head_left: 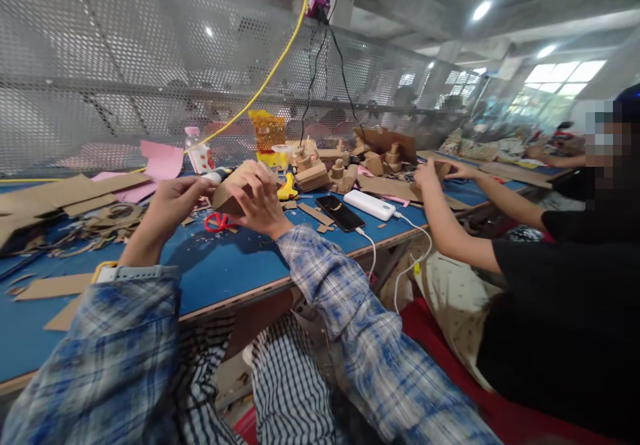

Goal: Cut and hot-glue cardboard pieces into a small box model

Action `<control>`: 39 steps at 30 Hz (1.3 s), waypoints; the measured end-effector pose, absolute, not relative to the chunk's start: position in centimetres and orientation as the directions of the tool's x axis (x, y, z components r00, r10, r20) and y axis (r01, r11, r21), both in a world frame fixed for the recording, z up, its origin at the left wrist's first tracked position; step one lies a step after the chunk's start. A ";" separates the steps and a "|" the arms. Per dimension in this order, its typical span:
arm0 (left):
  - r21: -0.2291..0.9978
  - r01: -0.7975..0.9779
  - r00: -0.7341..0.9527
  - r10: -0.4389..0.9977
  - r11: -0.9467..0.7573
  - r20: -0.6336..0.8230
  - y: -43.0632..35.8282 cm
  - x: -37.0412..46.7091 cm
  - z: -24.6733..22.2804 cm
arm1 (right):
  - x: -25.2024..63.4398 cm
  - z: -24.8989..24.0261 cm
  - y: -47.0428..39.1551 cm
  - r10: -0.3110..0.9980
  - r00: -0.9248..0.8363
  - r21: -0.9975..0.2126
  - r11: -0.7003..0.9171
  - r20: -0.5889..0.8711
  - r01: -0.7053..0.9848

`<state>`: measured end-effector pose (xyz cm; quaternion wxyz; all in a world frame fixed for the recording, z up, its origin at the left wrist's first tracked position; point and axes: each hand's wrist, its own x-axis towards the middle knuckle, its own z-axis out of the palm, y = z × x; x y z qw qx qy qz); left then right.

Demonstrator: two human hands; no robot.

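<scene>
Above the blue table, my right hand [260, 198] is wrapped over a bent piece of cardboard [227, 195]. My left hand [177, 208] has its fingers pinched together at the left side of that piece; what lies between the fingertips is too small to tell. A dark and white object [219, 175] shows just behind the left fingertips, and I cannot tell whether they touch it. Red-handled scissors [216, 222] lie below the cardboard. To the right of my right hand is a yellow glue gun [288, 188], partly hidden.
Cardboard strips and scraps [110, 221] cover the left. A pink-capped bottle [199, 151] and pink paper [163, 159] stand behind. A black phone [340, 213] and white power bank [369, 205] with cables lie right. A co-worker's hands [427, 173] hold cardboard. Cardboard models [313, 168] stand at the back.
</scene>
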<state>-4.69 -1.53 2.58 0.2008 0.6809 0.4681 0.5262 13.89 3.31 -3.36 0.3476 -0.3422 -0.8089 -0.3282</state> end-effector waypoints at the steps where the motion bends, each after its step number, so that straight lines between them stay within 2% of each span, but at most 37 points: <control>1: 0.747 0.458 0.009 0.842 -0.483 0.539 -1.5 -4.8 2.5 | 13.9 -3.4 3.3 0.318 -0.531 0.300 0.555 0.785 0.776; 7: 0.591 0.682 -0.007 0.804 -0.431 0.594 -0.9 -4.7 2.2 | 13.6 -3.3 2.6 0.323 -0.570 0.313 0.587 0.755 0.747; 13: 0.561 0.759 -0.079 0.810 -0.329 0.582 0.0 -4.7 1.6 | 13.3 -3.1 2.5 0.376 -0.572 0.279 0.600 0.729 0.750; 20: 0.480 0.821 -0.086 0.765 -0.308 0.639 0.7 -4.8 1.0 | 13.0 -3.6 3.2 0.341 -0.546 0.227 0.651 0.765 0.724; 31: 0.492 0.817 -0.114 0.752 -0.300 0.649 0.6 -4.3 0.7 | 13.0 -3.5 3.2 0.327 -0.544 0.226 0.658 0.773 0.718; 39: 0.531 0.784 -0.129 0.750 -0.323 0.648 0.3 -4.0 0.7 | 13.1 -3.3 2.6 0.308 -0.527 0.175 0.713 0.792 0.679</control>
